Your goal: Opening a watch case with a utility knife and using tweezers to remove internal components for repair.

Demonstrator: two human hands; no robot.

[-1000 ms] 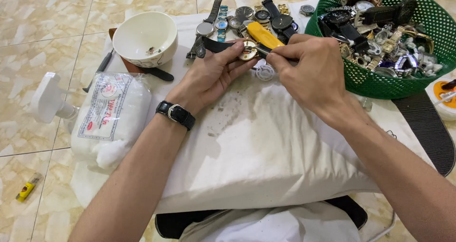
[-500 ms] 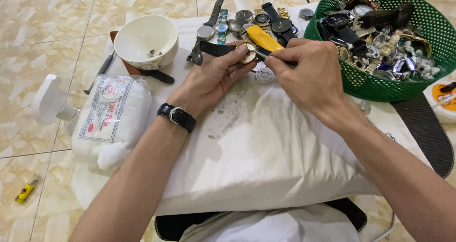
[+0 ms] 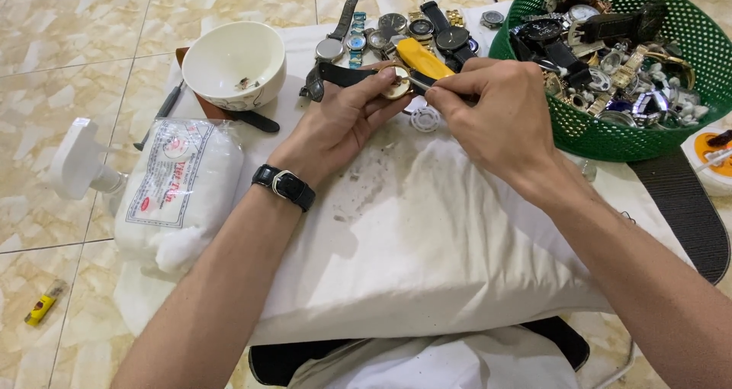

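Gold-cased watch (image 3: 396, 83) with a dark strap is sitting pinched between the thumb and fingers of the left hand (image 3: 341, 123), above a white cushion (image 3: 427, 236). Right hand (image 3: 496, 114) is closing its fingertips on a yellow-handled tool (image 3: 424, 59), whose tip is touching the watch. Green mesh basket (image 3: 610, 133), just right of the hands, is holding many watches and straps. White bowl (image 3: 234, 63), to the left, is containing a few small bits.
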